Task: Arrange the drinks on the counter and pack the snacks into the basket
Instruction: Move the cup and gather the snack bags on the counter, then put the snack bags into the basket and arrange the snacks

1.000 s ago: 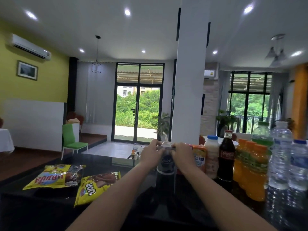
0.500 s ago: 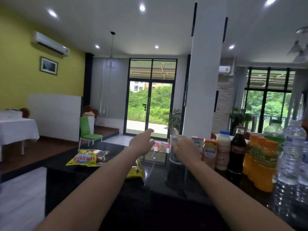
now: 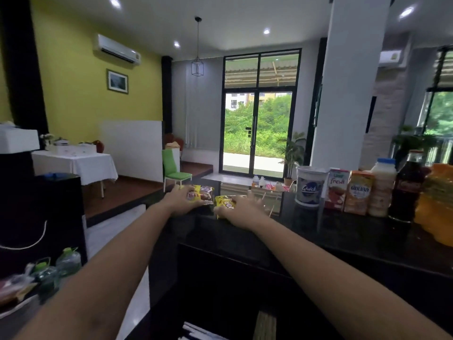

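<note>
Snacks first: two yellow packets lie side by side on the black counter [image 3: 343, 231], near its far left end, each under a hand. The left packet [image 3: 202, 195] sticks out to the right of the left hand [image 3: 180, 201], whose fingers curl round its near left end and hold it. The right packet [image 3: 225, 202] shows just left of the right hand [image 3: 245, 207], which lies over the rest of it. That hand is blurred, so I cannot tell whether it pinches the packet or only rests there with fingers spread. The two hands are close together but apart. Off to the right of the right hand, drinks stand in a row along the counter: a white cup [image 3: 309, 190], a red carton [image 3: 337, 191], an orange carton [image 3: 359, 196], a white bottle [image 3: 382, 188], a cola bottle [image 3: 407, 190] and orange bottles [image 3: 436, 207], each touching or nearly touching the next. Beyond the hands are a green chair [image 3: 174, 168] and a glass door [image 3: 257, 133]. Further left stands a table [image 3: 81, 165] with a white cloth.
</note>
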Motion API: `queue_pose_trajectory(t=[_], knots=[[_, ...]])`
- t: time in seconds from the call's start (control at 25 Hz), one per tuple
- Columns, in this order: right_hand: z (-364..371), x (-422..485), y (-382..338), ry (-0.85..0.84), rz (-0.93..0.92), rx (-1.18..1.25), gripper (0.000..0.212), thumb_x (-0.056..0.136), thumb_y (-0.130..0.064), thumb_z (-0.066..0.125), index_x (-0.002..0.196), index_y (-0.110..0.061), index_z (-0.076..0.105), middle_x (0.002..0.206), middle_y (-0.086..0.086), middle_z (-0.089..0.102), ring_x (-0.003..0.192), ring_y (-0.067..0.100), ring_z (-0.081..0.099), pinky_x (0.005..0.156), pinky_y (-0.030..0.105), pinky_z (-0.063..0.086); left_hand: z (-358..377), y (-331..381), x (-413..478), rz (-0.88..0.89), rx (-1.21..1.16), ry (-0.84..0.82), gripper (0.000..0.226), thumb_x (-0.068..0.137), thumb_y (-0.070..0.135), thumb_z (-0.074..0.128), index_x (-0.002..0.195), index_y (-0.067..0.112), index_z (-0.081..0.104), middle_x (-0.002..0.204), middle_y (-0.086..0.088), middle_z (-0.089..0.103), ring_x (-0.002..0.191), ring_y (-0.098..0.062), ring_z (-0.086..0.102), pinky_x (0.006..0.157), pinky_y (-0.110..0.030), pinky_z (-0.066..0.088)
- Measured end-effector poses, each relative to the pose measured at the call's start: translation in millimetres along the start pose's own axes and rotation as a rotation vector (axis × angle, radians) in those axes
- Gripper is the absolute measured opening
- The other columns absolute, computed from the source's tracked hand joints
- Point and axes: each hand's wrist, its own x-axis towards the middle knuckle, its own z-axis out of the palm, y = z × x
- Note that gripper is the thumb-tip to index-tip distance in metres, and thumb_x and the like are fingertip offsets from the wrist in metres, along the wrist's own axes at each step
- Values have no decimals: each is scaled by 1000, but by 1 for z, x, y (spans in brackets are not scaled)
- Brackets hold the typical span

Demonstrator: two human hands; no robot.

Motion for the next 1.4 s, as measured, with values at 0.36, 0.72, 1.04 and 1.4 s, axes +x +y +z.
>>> queue_pose_trajectory(t=[0.36,0.72,1.04,1.4], knots=[[12,-9,8,187,117,-31,71,77,-65,53,139,-33,42,153,10,28,133,42,32,103,52,30,19,-5,-29,14,-196,346,56,75,48,73,124,26,57,122,-9,43,102,-24,54,88,-33,45],[-5,-64,63,360,-18,69,62,78,-57,56,136,-38,49,156,1,27,132,39,34,102,48,39,33,18,-89,122,-356,563,47,77,36,75,120,20,63,111,-3,45,96,-12,49,83,-20,37],[-18,-164,128,431,-64,102,62,79,-60,57,137,-39,47,158,-2,23,125,33,39,100,45,38,100,93,-196,216,-548,476,46,80,29,74,122,20,61,117,0,43,100,-5,48,82,-1,38],[14,-300,215,348,78,73,64,82,-60,55,141,-40,41,159,-4,18,125,27,33,100,42,36,215,172,-308,184,-628,178,45,79,31,74,121,20,61,114,3,43,97,0,49,78,1,39]])
